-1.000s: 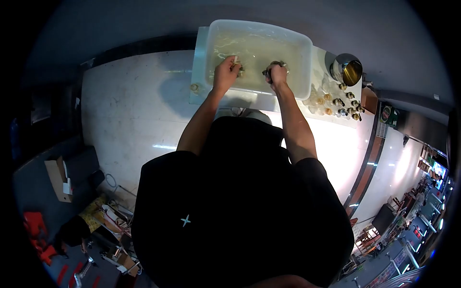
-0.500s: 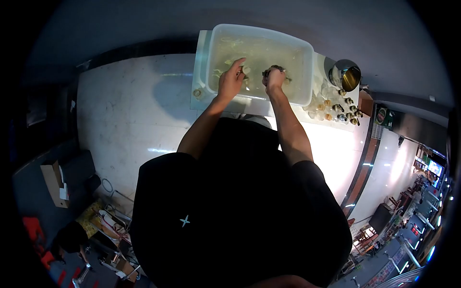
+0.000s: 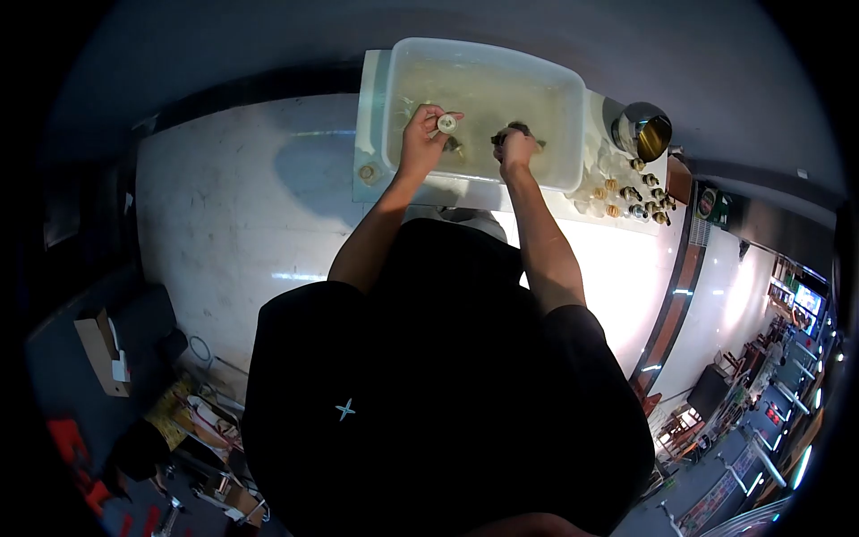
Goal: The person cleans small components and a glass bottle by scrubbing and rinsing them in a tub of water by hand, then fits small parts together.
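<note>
A translucent plastic tub (image 3: 390, 107) holds cloudy, yellowish water. Over its left half, my left hand (image 3: 420, 143) pinches a small, round, pale cap-like piece (image 3: 446, 123) between thumb and fingers, its ringed face turned up. Just below that piece, a small dark-and-brass fitting (image 3: 453, 146) shows near the fingers; whether the hand touches it I cannot tell. My right hand (image 3: 516, 150) is closed around a dark, uneven object (image 3: 499, 139) in the tub's right half. The fingers cover much of it, so its kind is unclear.
Right of the tub, several small brass-and-dark fittings (image 3: 632, 192) stand on the white table (image 3: 373, 76), beside a shiny metal pot (image 3: 641, 132). A small round piece (image 3: 368, 173) lies at the table's left corner. Another person (image 3: 139, 452) is at the lower left.
The round piece in my left hand has turned so its face points up, and that hand has shifted slightly left. My right hand stays closed on the dark object at about the same place.
</note>
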Demonstrator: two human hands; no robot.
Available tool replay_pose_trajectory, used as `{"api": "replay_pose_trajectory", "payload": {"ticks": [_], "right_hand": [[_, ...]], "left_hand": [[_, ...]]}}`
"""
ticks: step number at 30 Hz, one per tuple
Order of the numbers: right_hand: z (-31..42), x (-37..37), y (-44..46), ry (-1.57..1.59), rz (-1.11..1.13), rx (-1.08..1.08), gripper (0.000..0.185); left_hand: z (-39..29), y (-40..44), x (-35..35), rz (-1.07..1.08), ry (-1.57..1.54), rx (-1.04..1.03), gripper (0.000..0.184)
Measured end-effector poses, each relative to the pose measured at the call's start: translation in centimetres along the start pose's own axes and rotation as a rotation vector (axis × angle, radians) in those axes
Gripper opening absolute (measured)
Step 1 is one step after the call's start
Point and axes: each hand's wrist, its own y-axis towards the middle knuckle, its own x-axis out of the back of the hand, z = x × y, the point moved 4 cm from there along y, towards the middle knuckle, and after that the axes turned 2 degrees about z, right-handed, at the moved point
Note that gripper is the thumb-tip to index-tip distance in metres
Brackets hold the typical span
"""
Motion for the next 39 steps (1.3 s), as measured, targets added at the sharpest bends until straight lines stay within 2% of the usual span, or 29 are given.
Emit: {"api": "replay_pose_trajectory", "payload": {"ticks": [2, 5, 8, 9, 11, 12, 15, 17, 19, 20, 22, 23, 26, 29, 32, 35, 39], "right_hand": [[0.9, -0.4, -0.9, -0.304, 0.027, 0.108, 0.012], [-0.5, -0.5, 0.6, -0.916, 0.115, 0.492, 0.03], [-1.6, -0.7, -0.6, -1.433, 0.007, 0.341, 0.044], [0.3, -1.4, -3.0, -1.514, 0.032, 0.233, 0.049], [-1.7, -1.3, -0.7, -1.508, 0.242, 0.143, 0.052], [-2.7, -1.1, 0.3, -1.502, 0.346, 0.097, 0.054], [-3.7, -0.6, 1.6, -0.99, 0.513, -0.029, 0.043], [-2.9, -0.5, 1.4, -0.397, 0.576, -0.239, 0.032], [-0.7, -1.2, -0.5, 0.198, 0.593, -0.349, 0.021], [0.8, -1.7, -1.9, 0.298, 0.571, -0.349, 0.022], [4.3, -2.9, -4.7, 0.499, 0.524, -0.344, 0.025], [5.2, -3.2, -5.4, 0.529, 0.447, -0.375, 0.025], [4.0, -3.3, -2.7, 0.401, 0.469, -0.416, 0.025], [5.6, -4.8, -4.1, 0.252, 0.37, -0.154, 0.024], [6.4, -6.4, -5.6, 0.144, 0.332, -0.2, 0.03], [6.1, -8.2, -6.7, 0.192, 0.319, -0.157, 0.035], [5.6, -9.2, -6.6, 0.218, 0.33, -0.148, 0.038]], "left_hand": [[0.0, 0.0, -0.1, 0.004, -0.012, 0.032, 0.031], [-0.5, -0.1, -0.3, -0.009, -0.066, 0.028, 0.03], [-0.4, 0.0, -0.3, -0.027, -0.14, 0.046, 0.03], [-0.2, 0.0, -0.2, -0.037, -0.148, 0.053, 0.03], [0.2, 0.0, -0.1, -0.057, -0.165, 0.069, 0.03], [0.5, 0.0, 0.1, -0.073, -0.128, 0.081, 0.03], [1.6, 0.1, 0.5, -0.115, -0.01, 0.096, 0.03], [2.4, 0.2, 0.7, -0.139, 0.07, 0.077, 0.029], [3.8, 0.3, 0.9, -0.13, 0.099, 0.051, 0.028], [4.1, 0.3, 1.0, -0.126, 0.116, 0.039, 0.027], [1.8, -0.4, 0.4, -0.07, 0.372, 0.09, 0.023], [0.8, -0.8, 0.2, -0.04, 0.5, 0.114, 0.021], [0.0, -1.1, -0.9, 0.137, 0.87, 0.103, 0.015], [0.9, -1.2, -1.4, 0.25, 0.916, 0.124, 0.016], [2.1, -0.9, -1.7, 0.326, 0.897, 0.17, 0.017], [1.9, -0.9, -1.7, 0.298, 0.853, 0.171, 0.017], [2.2, -0.7, -1.4, 0.294, 0.965, 0.273, 0.018]]}}
